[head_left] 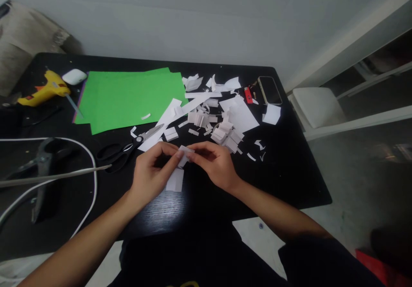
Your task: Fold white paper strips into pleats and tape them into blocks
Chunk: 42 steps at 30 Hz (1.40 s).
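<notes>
A small piece of white paper [186, 153] is pinched between the thumbs and fingers of both my hands, over the front half of the black table. My left hand [153, 166] grips its left side, and my right hand [215, 163] has its right side. Just below, another white paper piece [175, 180] lies close to my left thumb. Black-handled scissors [128, 147] rest partly spread to the left of my hands, blades over a white strip. Beyond my fingers sits a pile of folded and cut white paper pieces [227, 134].
Green sheets [128, 98] lie at the back left, near a yellow glue gun [48, 90] and a white case [74, 77]. Pliers [41, 171] and white cables [95, 179] occupy the left. A phone [269, 90] and a red object [248, 95] are at the back right.
</notes>
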Tool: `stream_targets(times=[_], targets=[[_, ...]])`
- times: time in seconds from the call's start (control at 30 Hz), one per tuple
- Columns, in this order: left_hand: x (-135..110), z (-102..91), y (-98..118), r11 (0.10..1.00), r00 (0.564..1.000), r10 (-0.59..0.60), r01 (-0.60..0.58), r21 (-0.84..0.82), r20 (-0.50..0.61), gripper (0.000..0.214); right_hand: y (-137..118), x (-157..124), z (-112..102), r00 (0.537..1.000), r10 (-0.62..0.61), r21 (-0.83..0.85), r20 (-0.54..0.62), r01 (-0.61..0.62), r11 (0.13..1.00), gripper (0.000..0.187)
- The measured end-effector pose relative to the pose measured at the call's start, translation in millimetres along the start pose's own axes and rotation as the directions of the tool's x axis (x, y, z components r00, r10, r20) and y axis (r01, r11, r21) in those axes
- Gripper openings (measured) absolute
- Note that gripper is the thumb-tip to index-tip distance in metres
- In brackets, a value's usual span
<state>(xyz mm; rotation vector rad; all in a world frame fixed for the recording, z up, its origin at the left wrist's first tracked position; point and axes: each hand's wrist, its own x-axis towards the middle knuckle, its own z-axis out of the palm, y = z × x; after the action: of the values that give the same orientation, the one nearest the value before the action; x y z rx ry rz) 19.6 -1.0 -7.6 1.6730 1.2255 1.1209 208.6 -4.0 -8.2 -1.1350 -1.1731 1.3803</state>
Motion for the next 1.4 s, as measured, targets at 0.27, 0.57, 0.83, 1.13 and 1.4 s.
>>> stream_targets(times=[0.27,0.57,0.83,1.13,1.4], targets=[[-0.2,-0.1,1.6,1.000,1.000,0.007,-0.007,0.005,0.002,0.014,-2.0,-0.6,0.0,0.999,-0.025,-0.025,-0.031,0.024,0.999,0.017],[0.8,-0.7,3.4,1.000,1.000,0.006,-0.006,0.022,-0.002,0.010,-1.1,-4.2,-1.3,0.975,-0.221,-0.231,-0.005,0.214,0.949,0.010],[-0.8,-2.5,2.9,0.986,0.998,0.070,-0.067,0.154,-0.010,0.008,-0.9,-4.7,-2.6,0.963,-0.270,-0.275,0.019,0.265,0.924,0.008],[-2.0,-1.8,2.0,0.983,0.995,0.094,-0.091,0.158,-0.016,0.007,-3.5,-4.2,0.2,0.983,-0.181,-0.190,-0.013,0.175,0.966,0.007],[-0.4,-0.4,-2.0,0.991,0.998,0.057,-0.053,0.121,-0.028,0.017,-3.1,-3.1,-0.2,0.983,-0.183,-0.163,-0.010,0.179,0.970,0.005]])
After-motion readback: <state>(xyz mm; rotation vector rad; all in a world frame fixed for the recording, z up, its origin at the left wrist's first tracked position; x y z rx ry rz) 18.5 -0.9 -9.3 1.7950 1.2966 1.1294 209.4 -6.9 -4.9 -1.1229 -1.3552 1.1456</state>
